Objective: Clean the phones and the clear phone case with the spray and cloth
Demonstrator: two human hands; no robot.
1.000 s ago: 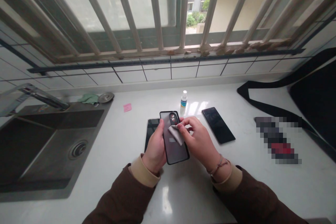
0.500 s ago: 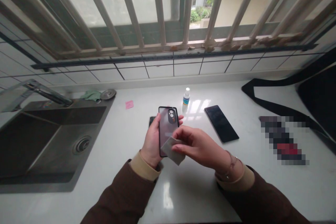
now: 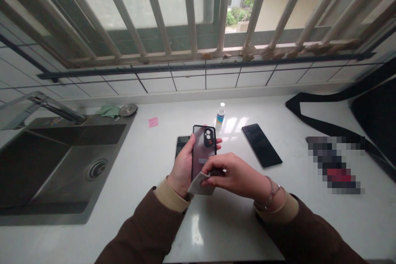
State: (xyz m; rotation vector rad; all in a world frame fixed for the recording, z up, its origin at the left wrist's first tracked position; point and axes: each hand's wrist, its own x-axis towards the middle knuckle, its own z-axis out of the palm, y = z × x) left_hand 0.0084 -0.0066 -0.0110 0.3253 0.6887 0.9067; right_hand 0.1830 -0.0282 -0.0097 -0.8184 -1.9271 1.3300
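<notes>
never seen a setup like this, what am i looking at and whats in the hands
There is no machine here: these are a person's two bare hands, seen from a camera worn on the head, looking forward and down. The left hand holds a see-through phone case with a black rim. The right hand pinches a grey cloth at the case's lower end.

On the white counter stands a small bottle. A dark phone lies to the right, a pink note to the left, and a flat dark device is partly hidden behind the left hand. At far left is a sink; at far right, a black strap and a pixelated patch I can't make out.
</notes>
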